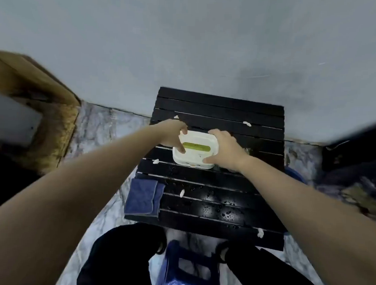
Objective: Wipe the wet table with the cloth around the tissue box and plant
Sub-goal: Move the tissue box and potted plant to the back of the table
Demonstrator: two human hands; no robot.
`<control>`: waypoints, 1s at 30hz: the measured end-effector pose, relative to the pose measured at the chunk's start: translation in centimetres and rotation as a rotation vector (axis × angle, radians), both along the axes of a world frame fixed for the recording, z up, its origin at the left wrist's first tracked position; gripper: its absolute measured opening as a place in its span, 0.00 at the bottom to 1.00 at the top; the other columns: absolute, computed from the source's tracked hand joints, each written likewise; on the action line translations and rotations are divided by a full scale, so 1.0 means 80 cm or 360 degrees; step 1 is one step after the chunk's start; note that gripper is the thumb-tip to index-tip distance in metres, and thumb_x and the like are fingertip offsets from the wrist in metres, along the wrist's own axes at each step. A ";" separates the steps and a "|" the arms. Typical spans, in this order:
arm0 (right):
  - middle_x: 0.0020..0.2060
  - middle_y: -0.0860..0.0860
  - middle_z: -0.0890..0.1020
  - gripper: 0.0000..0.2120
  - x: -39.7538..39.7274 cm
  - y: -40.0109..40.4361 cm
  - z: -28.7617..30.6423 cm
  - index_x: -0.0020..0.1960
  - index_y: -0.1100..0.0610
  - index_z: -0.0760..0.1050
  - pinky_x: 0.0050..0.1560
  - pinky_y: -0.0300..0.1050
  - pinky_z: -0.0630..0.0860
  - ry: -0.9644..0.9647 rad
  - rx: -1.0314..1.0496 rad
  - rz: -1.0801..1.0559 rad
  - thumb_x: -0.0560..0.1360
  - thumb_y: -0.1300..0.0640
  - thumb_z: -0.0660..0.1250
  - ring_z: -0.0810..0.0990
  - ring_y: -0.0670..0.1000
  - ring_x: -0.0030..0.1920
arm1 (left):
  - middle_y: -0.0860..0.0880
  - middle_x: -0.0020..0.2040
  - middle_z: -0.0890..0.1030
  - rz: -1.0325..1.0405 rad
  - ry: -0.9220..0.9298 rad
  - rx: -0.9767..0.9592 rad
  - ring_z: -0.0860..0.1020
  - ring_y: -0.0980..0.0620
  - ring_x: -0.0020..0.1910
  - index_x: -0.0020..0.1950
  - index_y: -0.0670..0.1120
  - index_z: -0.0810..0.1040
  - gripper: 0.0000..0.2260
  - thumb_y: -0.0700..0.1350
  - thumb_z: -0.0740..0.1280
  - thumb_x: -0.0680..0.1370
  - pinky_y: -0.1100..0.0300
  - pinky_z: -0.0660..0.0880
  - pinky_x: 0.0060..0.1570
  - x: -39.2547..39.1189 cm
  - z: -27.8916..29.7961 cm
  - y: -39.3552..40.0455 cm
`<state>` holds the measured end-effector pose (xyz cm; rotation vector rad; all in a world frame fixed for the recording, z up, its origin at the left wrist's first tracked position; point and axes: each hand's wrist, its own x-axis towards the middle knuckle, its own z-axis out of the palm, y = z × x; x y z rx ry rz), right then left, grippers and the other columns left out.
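Note:
A white tissue box [195,154] with a green slot on top sits in the middle of the black slatted table [218,113]. My left hand [172,134] grips the box's left side, fingers over its top. My right hand [225,151] grips its right side. A folded blue cloth [143,195] lies on the table's near left corner, partly over the edge, with neither hand touching it. Water drops glisten on the near right slats [219,209]. No plant is visible.
Small white scraps lie scattered on the slats [246,123]. The table stands against a grey wall. A brown cardboard box [35,107] is on the floor at left. A blue plastic stool [189,268] is between my knees, and something blue shows at the table's right edge [294,175].

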<state>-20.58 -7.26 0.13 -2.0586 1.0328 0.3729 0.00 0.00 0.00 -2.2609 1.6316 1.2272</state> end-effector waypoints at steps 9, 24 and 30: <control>0.81 0.52 0.44 0.60 -0.041 0.058 -0.167 0.81 0.41 0.41 0.79 0.57 0.58 -0.0455 0.0037 -0.0471 0.66 0.53 0.83 0.49 0.56 0.81 | 0.45 0.80 0.46 0.0283 0.0113 -0.0506 0.64 0.34 0.73 0.79 0.58 0.45 0.59 0.59 0.81 0.60 0.42 0.69 0.69 -0.034 -0.158 0.065; 0.72 0.40 0.65 0.40 -0.066 0.062 -0.283 0.78 0.38 0.57 0.68 0.33 0.68 -0.1331 -0.0308 -0.0485 0.75 0.56 0.75 0.66 0.41 0.74 | 0.61 0.74 0.66 0.0557 0.0445 -0.1552 0.68 0.54 0.74 0.77 0.61 0.62 0.40 0.46 0.78 0.71 0.61 0.79 0.60 -0.050 -0.268 0.122; 0.72 0.42 0.68 0.39 -0.055 0.065 -0.267 0.76 0.38 0.60 0.72 0.48 0.72 -0.1373 -0.0256 -0.0630 0.75 0.60 0.74 0.68 0.41 0.73 | 0.58 0.71 0.71 0.0714 0.0625 -0.1604 0.74 0.58 0.68 0.75 0.61 0.66 0.37 0.41 0.78 0.72 0.63 0.78 0.60 -0.056 -0.270 0.115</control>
